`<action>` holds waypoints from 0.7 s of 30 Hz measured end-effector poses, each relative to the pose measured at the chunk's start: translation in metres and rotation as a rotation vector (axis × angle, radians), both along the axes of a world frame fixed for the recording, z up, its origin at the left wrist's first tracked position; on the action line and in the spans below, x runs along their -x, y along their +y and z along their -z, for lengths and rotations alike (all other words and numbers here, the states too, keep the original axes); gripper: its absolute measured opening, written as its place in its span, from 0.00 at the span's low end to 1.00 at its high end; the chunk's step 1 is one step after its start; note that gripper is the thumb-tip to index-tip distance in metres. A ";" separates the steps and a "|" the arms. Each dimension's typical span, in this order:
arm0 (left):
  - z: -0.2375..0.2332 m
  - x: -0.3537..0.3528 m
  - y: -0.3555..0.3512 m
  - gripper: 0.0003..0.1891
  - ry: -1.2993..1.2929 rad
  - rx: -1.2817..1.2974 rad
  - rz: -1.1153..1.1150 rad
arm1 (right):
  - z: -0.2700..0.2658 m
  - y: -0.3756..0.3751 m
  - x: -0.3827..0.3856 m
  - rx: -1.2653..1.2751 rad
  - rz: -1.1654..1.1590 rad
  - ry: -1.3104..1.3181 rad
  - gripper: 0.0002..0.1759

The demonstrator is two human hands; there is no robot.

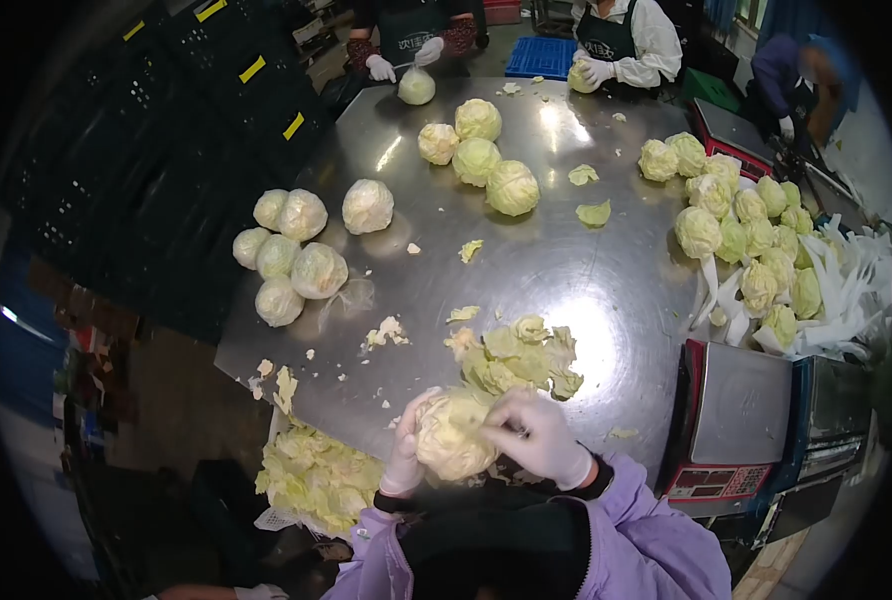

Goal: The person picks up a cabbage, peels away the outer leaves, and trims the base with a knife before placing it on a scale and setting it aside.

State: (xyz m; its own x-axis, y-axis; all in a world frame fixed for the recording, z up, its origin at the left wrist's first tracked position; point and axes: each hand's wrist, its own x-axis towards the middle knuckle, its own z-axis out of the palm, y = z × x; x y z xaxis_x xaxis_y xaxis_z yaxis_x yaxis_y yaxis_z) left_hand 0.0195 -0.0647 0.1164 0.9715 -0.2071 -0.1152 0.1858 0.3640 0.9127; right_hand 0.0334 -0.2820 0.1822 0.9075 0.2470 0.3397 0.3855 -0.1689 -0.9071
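Observation:
A pale cabbage [453, 437] is held above the near edge of the metal table [416, 290]. My left hand [406, 450], in a white glove, wraps round its left side. On its right side is my right hand [536, 435], also gloved, with the fingers pinched together against the cabbage; whether a leaf is between them is too small to tell. Just beyond the cabbage lies a pile of loose outer leaves [516, 355]. Small leaf scraps [386, 332] are scattered to the left of the pile.
Wrapped cabbages [278, 257] stand at the left, bare ones [476, 161] in the middle, more [751, 235] at the right. A scale [741, 405] is near right. A leaf-filled crate [316, 475] sits below the left edge. Co-workers [626, 45] stand across the table.

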 end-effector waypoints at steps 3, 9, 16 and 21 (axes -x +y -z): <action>0.013 0.005 0.011 0.56 0.059 0.164 0.114 | 0.018 -0.018 -0.026 -0.206 0.197 0.355 0.09; -0.007 0.011 0.007 0.54 0.161 0.254 0.152 | -0.018 -0.019 -0.006 0.013 -0.019 0.136 0.22; -0.004 0.010 0.004 0.53 0.154 0.257 0.177 | -0.010 -0.022 -0.007 -0.089 -0.201 0.622 0.14; -0.031 0.026 -0.009 0.50 0.272 0.443 0.114 | 0.028 -0.030 -0.020 0.403 0.209 0.095 0.14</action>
State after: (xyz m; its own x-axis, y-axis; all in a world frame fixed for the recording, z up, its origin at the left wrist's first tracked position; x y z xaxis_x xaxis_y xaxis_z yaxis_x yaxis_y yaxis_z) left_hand -0.0065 -0.0738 0.1479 0.8871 -0.3960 -0.2372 0.4555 0.6674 0.5891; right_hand 0.0529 -0.3118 0.1543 0.9744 0.1511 0.1665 0.2238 -0.5807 -0.7827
